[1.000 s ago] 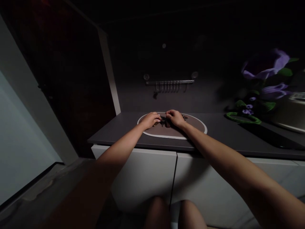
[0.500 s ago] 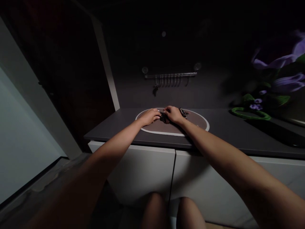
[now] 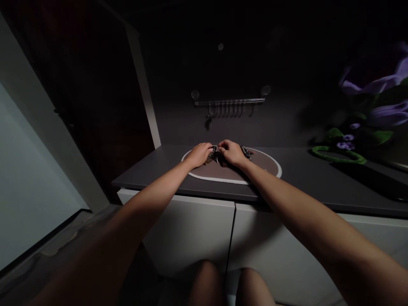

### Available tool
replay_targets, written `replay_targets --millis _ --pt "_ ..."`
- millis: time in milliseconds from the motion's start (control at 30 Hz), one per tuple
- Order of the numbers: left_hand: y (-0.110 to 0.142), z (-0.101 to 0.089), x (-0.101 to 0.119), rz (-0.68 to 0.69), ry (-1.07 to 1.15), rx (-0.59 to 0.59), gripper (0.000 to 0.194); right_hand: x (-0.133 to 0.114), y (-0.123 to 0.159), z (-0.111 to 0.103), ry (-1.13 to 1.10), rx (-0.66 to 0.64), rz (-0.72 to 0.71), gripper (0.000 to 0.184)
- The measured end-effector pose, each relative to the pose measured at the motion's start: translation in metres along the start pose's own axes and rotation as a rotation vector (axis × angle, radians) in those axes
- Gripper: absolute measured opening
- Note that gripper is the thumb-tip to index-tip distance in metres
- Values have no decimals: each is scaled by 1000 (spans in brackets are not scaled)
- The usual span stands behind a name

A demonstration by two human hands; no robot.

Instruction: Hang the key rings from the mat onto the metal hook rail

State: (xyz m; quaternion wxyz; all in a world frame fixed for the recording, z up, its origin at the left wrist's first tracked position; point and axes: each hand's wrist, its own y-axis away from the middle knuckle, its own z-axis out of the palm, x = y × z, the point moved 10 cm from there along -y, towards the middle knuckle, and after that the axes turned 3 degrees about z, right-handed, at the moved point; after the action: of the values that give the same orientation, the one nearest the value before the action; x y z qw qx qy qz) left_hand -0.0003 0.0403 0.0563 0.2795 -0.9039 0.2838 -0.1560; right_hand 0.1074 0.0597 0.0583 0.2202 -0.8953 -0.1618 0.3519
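Both of my arms reach over a dark countertop (image 3: 153, 176) to an oval brown mat with a white rim (image 3: 261, 170). My left hand (image 3: 200, 154) and my right hand (image 3: 232, 152) meet at the mat's left part, fingers curled and pinched on a small dark bunch of what look like keys (image 3: 216, 156) between them. A second small metal bunch (image 3: 246, 152) lies on the mat just right of my right hand. The room is dim, so fine detail of the bunch is hard to make out.
A rail with several hooks (image 3: 229, 103) hangs on the dark back wall, one small item dangling from its left end (image 3: 208, 122). Purple artificial flowers with a green looped stem (image 3: 350, 144) stand at the right. White cabinet doors (image 3: 191, 229) lie below the counter.
The view has shifted slightly. My hands stay together on the mat, and the bunch between them now shows a bit more metal near my left fingers.
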Motion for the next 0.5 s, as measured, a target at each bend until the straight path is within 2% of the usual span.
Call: replay_targets --millis 267,500 --pt "-1 -14 -8 -55 -34 136 25 -26 7 -5 -137 22 -204 12" --pt "-1 -17 -4 -40 20 165 23 -29 7 -1 -94 24 -261 15"
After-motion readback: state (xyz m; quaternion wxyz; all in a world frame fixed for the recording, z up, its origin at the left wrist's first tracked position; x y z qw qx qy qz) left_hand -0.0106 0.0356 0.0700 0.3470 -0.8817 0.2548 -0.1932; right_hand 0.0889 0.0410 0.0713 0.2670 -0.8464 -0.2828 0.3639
